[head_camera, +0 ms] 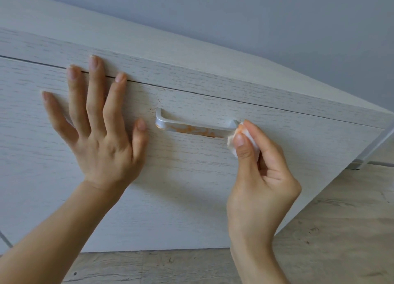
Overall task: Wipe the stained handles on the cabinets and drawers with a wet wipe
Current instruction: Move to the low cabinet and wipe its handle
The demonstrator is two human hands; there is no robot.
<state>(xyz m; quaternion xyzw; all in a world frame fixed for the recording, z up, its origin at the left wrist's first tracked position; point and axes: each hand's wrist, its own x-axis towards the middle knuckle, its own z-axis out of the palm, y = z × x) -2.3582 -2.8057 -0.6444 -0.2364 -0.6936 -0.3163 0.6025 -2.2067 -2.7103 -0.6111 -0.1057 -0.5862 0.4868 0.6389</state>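
Nearest the camera came two bare forearms, reaching up at a pale wood-grain drawer front [191,177]. Left hand [100,138] lay flat against the panel, fingers straight and spread, fingertips crossing the seam at the top edge, thumb tip just beside the handle's left end; its grip was open, pressing and holding nothing. Right hand [260,177] had its grip closed on a small bunched wet wipe [233,137], pinched between thumb and fingers, the wad touching the right end of the silver handle [191,125].

And what a mess on that handle: orange smears ran along its lower face from left to near the right end, so the wiping looked barely begun. By my read the wipe was soft, light and limp, likely to slip or unfold unless pinched tight in a wad. Handle looked rigid, smooth metal, fixed at both ends; pressure could go straight onto it, with the flat hand steadying the drawer.

Count: one handle, one wipe, one drawer front, two hands.
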